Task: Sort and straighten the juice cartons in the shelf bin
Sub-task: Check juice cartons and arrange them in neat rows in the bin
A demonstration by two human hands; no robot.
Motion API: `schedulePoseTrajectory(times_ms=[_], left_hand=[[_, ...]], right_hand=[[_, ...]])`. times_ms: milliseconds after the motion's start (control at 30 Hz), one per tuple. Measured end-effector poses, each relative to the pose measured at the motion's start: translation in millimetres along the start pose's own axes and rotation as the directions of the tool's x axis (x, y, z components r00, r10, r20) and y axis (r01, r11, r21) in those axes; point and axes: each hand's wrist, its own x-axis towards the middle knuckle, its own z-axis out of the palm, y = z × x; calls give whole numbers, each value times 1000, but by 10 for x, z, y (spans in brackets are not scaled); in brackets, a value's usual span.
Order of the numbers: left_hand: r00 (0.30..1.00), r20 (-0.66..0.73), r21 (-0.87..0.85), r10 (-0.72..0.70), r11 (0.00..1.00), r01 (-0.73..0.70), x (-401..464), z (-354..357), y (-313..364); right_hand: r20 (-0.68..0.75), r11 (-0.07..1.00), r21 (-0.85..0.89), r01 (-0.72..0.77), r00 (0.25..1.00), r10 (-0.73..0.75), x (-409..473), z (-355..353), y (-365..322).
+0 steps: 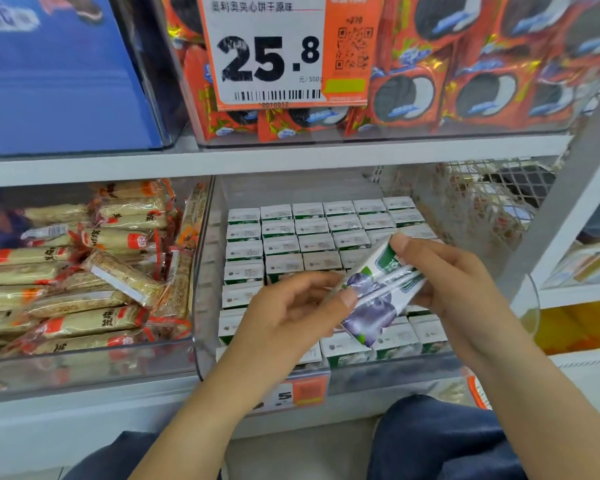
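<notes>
While the person is crouching in front of the shelf, both hands are holding one juice carton (378,292) up in the air, just above the near right part of the clear bin (201,278). The right hand (454,282) is pinching the far top end of the carton, with the thumb pressing on it. The left hand (291,313) is gripping the near end, with its thumb lying on the purple fruit picture. The carton is tilting, not standing straight.

Below it, the other cartons (312,237) are standing in neat rows, touching each other, with their white tops facing up. To the left, another bin is holding a messy pile of snack bars (94,271). On the shelf above, red cookie packs (465,81) are sitting behind a big price tag (271,53).

I am thinking the carton could go in crooked if it is pushed down while tilting like this. It could also be bumping the rows and knocking the neat cartons out of line. If the fingers are squeezing too hard, the soft box could be getting dented.
</notes>
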Motion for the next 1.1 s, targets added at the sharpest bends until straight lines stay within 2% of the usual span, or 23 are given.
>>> schedulePoseTrajectory(times_ms=[200,300,333,367,433,467,567,667,800,1000,1100], left_hand=[[998,40,-41,-40,998,41,22,-25,-5],[999,-34,-53,36,998,-38,11,11,-17],[990,-106,15,90,996,-89,-5,30,-28],[967,-188,153,171,978,-143,-18,40,-41],[889,-265,460,374,859,-224,-36,46,-62],[850,-271,556,453,794,-246,-37,48,-80],[764,-274,683,584,677,-273,-14,21,-111],[718,-215,748,662,584,-316,-14,27,-126],[709,-185,743,681,569,-353,-18,56,-142],[746,-166,730,645,589,-347,-25,57,-123],[742,-151,734,653,577,-359,-22,62,-115]], right_hand=[[-6,999,33,-31,1000,31,40,54,33],[24,994,102,-43,999,41,56,70,47],[36,994,105,-41,999,37,59,76,55],[49,995,92,-30,998,26,62,84,62],[73,999,34,12,997,-15,63,111,78],[95,999,3,33,995,-33,60,122,85],[176,994,-56,95,981,-84,30,156,99],[114,986,-33,166,980,-161,-7,195,133],[12,974,-44,222,975,-221,-21,240,149],[10,958,-37,284,959,-284,-30,234,160],[10,953,-22,303,953,-303,-27,233,176]])
